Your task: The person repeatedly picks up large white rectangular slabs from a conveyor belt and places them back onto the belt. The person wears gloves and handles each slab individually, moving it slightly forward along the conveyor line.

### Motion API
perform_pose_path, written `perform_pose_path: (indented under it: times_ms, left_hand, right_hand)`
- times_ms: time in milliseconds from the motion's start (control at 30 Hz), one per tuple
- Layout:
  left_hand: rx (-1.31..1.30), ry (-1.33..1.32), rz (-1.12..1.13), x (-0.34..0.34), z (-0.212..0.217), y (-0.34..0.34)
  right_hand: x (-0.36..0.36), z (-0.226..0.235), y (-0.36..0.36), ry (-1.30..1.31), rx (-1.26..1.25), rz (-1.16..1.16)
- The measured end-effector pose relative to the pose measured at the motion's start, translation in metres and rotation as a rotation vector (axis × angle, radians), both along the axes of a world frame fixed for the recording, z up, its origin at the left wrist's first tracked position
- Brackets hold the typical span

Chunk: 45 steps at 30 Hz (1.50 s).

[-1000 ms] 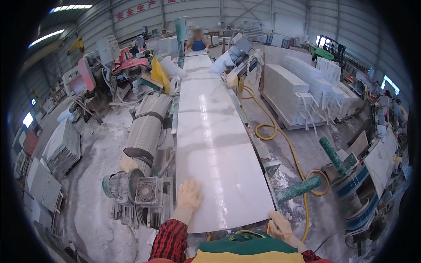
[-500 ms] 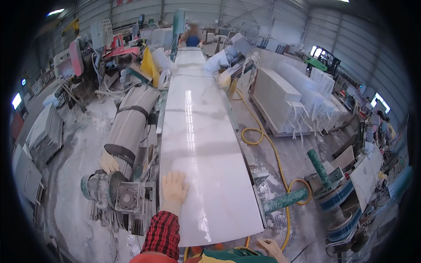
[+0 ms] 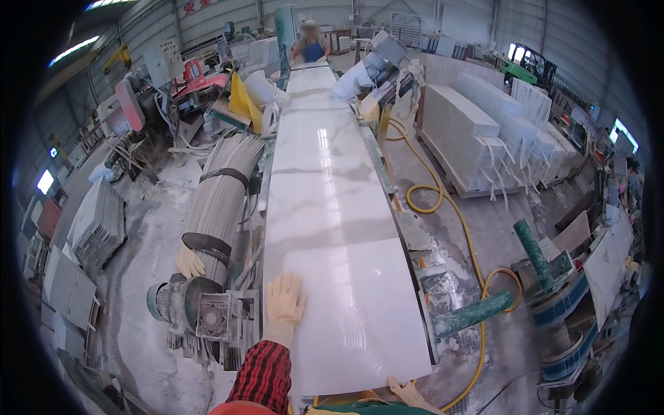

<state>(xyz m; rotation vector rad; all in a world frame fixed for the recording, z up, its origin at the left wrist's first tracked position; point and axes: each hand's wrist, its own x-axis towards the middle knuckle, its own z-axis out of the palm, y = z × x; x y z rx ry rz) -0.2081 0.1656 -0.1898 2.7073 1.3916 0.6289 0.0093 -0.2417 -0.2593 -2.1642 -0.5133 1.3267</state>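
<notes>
Plainly, in the head view, a long, glossy white slab (image 3: pixel 366 297) with grey bands runs from the person's waist toward the far end of a narrow bench (image 3: pixel 431 339). The gloved left hand (image 3: pixel 285 308) lies flat on its top near the left edge, fingers open and spread a little, gripping nothing. The right hand (image 3: pixel 408 394) meets the slab's near edge by the right corner; cut off by the lower rim, it may be holding that edge or only touching it, and one cannot tell which. A co-worker (image 3: pixel 312 52) stands at the far end. Left of the bench are a bundle of strips (image 3: pixel 225 187), a loose glove (image 3: pixel 189 261) and a motor (image 3: pixel 169 303); to the right, a green pipe (image 3: pixel 474 316) and a yellow hose (image 3: pixel 472 259).

The step in hand looks like steadying or guiding the slab by its near end. Any next move would seem to call for level, even pressure from both hands, matched to the co-worker's end.
</notes>
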Motion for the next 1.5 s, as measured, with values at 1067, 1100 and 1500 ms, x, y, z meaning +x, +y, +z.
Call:
perform_pose_path:
  times_ms: [1067, 1100, 1500]
  left_hand:
    - [0.098, 0.028, -0.290, 0.026, 0.022, 0.067]
    - [-0.022, 0.022, -0.296, 0.034, 0.033, 0.084]
    - [-0.560, 0.118, -0.193, 0.065, 0.107, 0.137]
  right_hand:
    - [-0.085, -0.006, -0.005, 0.377, 0.316, -0.412]
    - [-0.086, -0.009, -0.004, 0.345, 0.290, -0.389]
    - [-0.108, 0.023, 0.021, 0.511, 0.431, -0.638]
